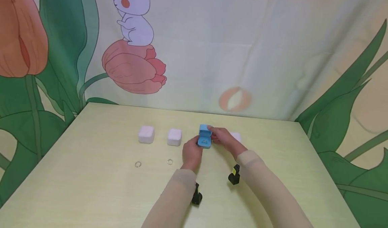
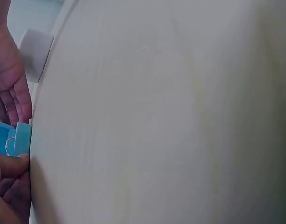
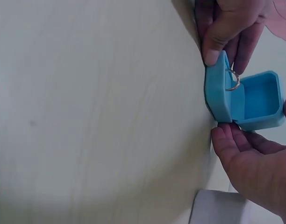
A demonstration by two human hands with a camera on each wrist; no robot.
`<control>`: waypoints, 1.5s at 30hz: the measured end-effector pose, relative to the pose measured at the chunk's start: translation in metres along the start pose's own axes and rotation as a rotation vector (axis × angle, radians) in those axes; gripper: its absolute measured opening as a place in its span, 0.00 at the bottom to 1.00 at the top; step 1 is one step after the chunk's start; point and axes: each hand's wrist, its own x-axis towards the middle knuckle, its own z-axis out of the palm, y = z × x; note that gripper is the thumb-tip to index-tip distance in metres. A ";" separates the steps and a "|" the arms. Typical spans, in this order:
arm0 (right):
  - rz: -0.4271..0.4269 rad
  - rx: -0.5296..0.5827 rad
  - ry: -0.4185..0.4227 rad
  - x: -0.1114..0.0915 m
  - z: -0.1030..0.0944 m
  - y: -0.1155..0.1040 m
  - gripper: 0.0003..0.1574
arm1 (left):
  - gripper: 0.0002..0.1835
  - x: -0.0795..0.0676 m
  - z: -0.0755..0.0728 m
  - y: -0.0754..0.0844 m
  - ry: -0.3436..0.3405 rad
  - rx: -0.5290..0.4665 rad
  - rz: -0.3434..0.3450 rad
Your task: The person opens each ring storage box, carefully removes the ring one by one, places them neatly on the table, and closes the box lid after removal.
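A light blue ring box stands with its lid up on the table, in front of me. Inside its base a thin gold-coloured ring sits upright in the slot. My left hand grips the base from the left, thumb on the front wall in the right wrist view. From the right, my right hand holds the lid, its thumb at the lid's edge and its fingers along the side by the hinge. The left wrist view shows only part of the box, at its left edge.
Two pale lilac boxes, one far left and one nearer, stand left of the blue one. Another pale box is partly behind my right hand. Two loose rings lie in front of the left boxes. A printed curtain hangs behind the table.
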 end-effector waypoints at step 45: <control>-0.284 -0.473 0.191 -0.029 0.006 0.011 0.15 | 0.22 0.009 -0.006 -0.003 -0.101 -0.098 -0.030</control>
